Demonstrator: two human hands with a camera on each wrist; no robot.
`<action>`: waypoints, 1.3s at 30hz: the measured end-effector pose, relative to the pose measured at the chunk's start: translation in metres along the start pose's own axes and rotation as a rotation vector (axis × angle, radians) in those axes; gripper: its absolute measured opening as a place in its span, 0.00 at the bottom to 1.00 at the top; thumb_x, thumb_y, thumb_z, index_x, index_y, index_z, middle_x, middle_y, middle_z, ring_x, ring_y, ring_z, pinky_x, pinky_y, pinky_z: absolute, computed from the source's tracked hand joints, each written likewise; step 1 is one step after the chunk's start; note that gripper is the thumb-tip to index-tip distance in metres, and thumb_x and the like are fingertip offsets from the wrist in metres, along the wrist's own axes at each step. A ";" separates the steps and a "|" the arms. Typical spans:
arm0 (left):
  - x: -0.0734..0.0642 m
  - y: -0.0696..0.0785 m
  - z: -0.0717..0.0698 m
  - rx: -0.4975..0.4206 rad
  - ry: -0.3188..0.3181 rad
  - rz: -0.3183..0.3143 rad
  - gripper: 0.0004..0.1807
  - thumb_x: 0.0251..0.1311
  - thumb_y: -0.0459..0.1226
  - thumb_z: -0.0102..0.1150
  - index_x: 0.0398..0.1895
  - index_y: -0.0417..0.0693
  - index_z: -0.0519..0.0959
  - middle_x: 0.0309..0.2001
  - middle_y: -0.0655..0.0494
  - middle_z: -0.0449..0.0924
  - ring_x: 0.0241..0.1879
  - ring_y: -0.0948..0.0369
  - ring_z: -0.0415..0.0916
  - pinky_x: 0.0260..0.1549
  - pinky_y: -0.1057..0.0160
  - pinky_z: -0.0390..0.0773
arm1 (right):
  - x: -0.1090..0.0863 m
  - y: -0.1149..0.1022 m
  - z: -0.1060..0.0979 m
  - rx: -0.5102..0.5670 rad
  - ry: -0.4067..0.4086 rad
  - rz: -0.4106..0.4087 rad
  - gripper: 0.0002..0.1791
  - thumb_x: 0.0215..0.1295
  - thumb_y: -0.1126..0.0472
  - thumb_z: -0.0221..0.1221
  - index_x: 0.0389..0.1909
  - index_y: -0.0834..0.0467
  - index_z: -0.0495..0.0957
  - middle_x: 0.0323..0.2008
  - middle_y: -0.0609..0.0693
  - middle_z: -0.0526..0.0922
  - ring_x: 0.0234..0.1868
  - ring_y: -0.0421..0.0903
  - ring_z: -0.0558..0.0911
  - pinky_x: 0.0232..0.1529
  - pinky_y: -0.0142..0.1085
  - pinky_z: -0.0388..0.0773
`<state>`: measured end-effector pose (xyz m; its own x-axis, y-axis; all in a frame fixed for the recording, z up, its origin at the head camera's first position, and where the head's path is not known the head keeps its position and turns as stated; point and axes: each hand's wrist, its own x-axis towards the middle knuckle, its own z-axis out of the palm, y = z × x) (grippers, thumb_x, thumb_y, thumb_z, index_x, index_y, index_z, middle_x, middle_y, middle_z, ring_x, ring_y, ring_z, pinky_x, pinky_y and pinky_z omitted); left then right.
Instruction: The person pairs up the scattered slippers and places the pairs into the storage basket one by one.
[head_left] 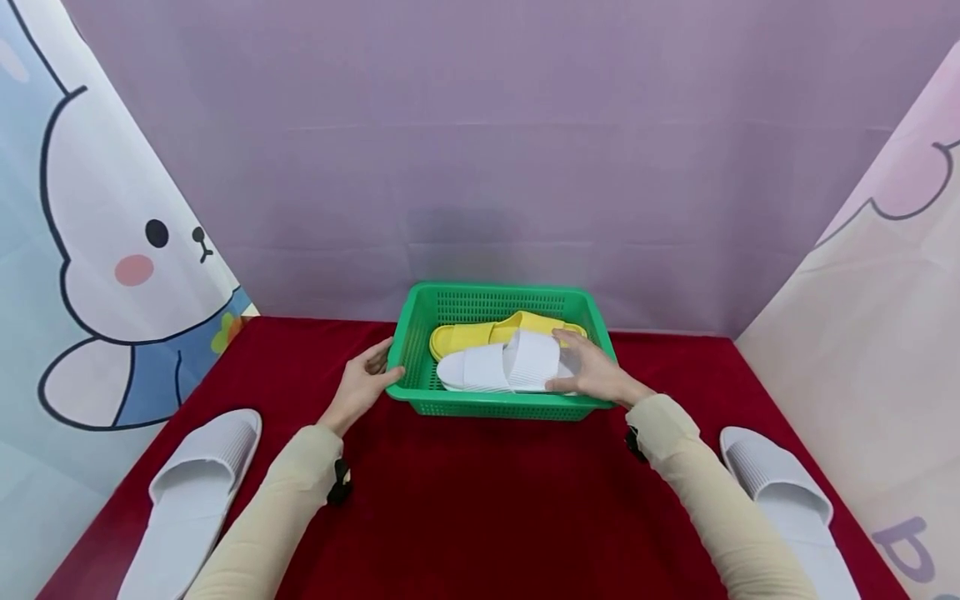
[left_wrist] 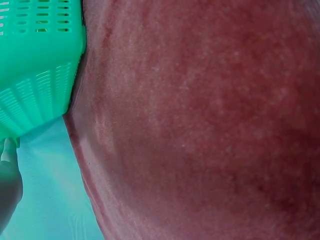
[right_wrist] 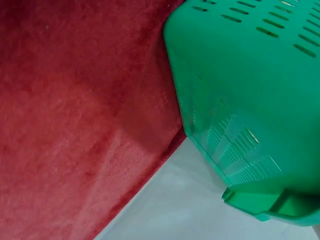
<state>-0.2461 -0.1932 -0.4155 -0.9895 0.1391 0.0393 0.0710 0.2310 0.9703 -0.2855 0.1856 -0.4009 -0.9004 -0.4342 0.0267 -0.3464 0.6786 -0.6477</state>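
Observation:
A green plastic basket (head_left: 495,400) stands at the back of the red-covered table. Inside lie yellow slippers (head_left: 461,336) behind white slippers (head_left: 487,368), toes pointing left. My left hand (head_left: 362,385) grips the basket's left rim, the thumb over the edge near the front corner. In the left wrist view a finger of that hand touches the green basket (left_wrist: 42,65). Over the right end of the white slippers, my right hand (head_left: 596,371) holds them with thumb and fingers spread across the sole. The right wrist view has only the basket's outside (right_wrist: 225,85); the hand is hidden there.
One white slipper (head_left: 191,500) lies at the table's left side, another white slipper (head_left: 787,492) at the right. Red cloth (head_left: 465,508) covers the table. A purple curtain (head_left: 480,167) hangs behind, with printed cloths at both sides.

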 end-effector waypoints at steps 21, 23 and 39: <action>0.016 -0.020 -0.002 0.064 0.010 0.020 0.35 0.61 0.39 0.54 0.70 0.49 0.53 0.67 0.46 0.58 0.67 0.51 0.56 0.62 0.51 0.62 | -0.018 -0.002 -0.004 0.335 0.123 -0.019 0.36 0.60 0.52 0.59 0.67 0.56 0.58 0.69 0.55 0.56 0.67 0.60 0.58 0.64 0.55 0.58; 0.015 -0.021 -0.002 0.080 0.000 0.018 0.36 0.61 0.39 0.54 0.70 0.48 0.52 0.68 0.45 0.57 0.68 0.50 0.55 0.62 0.50 0.62 | -0.020 0.000 -0.001 0.374 0.117 -0.015 0.35 0.61 0.52 0.57 0.68 0.56 0.58 0.69 0.54 0.55 0.67 0.61 0.57 0.63 0.56 0.59; -0.002 0.003 -0.007 0.389 0.015 0.163 0.30 0.61 0.41 0.53 0.66 0.42 0.61 0.66 0.45 0.58 0.66 0.47 0.54 0.60 0.43 0.61 | -0.043 0.001 -0.005 0.412 0.123 -0.038 0.32 0.62 0.51 0.56 0.66 0.54 0.61 0.64 0.56 0.64 0.65 0.59 0.64 0.59 0.51 0.68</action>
<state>-0.2452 -0.1990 -0.4110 -0.9627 0.1911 0.1913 0.2667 0.5536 0.7889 -0.2482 0.2083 -0.3992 -0.9223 -0.3634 0.1313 -0.2689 0.3595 -0.8936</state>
